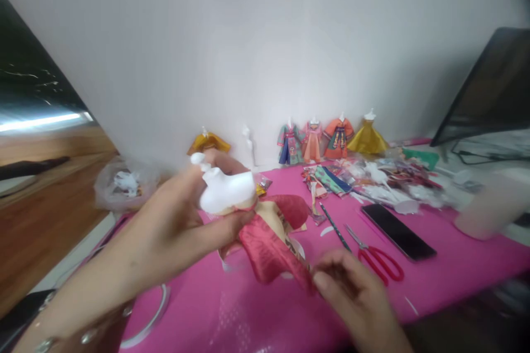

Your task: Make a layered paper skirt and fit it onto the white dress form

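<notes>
My left hand is closed around a small white mannequin, which is tilted with its neck knob toward the upper left. A red and cream doll dress covers the mannequin's lower part, and my left thumb presses on its upper edge. At the lower right, my right hand pinches the far end of the red cloth between thumb and fingers. Behind the dress a white ring-shaped thing shows in part on the pink table.
Red-handled scissors, a pencil and a phone lie to the right. Several dressed mannequins stand along the wall. Bagged scraps pile up at the back right; a roll of tape lies front left.
</notes>
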Motion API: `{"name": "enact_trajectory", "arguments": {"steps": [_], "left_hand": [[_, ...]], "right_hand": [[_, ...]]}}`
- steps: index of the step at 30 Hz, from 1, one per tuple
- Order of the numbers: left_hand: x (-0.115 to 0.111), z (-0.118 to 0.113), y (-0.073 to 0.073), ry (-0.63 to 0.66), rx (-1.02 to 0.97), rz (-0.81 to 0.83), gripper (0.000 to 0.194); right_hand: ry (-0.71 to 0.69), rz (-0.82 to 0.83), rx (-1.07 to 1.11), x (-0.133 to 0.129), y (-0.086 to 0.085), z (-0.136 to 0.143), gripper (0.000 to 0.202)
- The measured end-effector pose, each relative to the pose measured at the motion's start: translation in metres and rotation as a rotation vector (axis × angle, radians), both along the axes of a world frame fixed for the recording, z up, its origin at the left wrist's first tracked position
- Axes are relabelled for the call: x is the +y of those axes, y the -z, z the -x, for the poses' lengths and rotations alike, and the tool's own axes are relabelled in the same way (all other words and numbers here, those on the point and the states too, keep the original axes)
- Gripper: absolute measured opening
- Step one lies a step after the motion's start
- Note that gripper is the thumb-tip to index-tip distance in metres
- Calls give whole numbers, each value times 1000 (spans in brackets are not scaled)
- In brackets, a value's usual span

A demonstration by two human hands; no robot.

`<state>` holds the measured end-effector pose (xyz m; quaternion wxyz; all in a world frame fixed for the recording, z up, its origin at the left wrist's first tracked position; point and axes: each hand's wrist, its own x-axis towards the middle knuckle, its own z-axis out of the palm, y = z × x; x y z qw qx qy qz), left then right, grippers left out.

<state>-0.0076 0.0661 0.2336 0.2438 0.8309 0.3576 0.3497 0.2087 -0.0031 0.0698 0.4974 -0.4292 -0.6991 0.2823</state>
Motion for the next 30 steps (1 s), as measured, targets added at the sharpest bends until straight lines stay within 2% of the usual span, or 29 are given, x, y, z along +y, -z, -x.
{"name": "enact_trajectory", "arguments": {"steps": [1,2,4,5,7,10,13,15,18,22,24,27,30], "left_hand": [[2,0,2,10,-11,11,18],[4,-1,5,16,-11,-3,16],[10,-3,12,7,13,-45,13],[14,-3,16,3,16,-47,12],[20,-2,23,-2,24,-4,10],[29,2,33,-15,18,89,9],[36,6,44,-14,12,171,9],[39,5,52,-19,16,196,8],[42,-4,63,9,40,190,7],[43,-17,70,74,63,135,6],[44,-19,71,91,67,120,8],[48,-17,73,66,127,134,11],[54,-14,79,29,188,136,22]], "right_hand": [[113,109,192,9,8,1,20],[155,200,334,16,15,3,28],[200,303,390,24,29,10,54],[200,326,330,26,34,12,51],[203,312,139,26,43,12,26],[233,250,-47,26,55,-6,39],[196,243,-107,29,61,-34,38],[231,199,-93,33,56,-50,28],[326,80,-7,43,29,-52,32],[148,66,-14,63,-23,-20,32],[56,97,-9,76,-39,-3,28],[-104,113,51,97,-43,11,13],[-214,189,124,112,-33,11,9]]}}
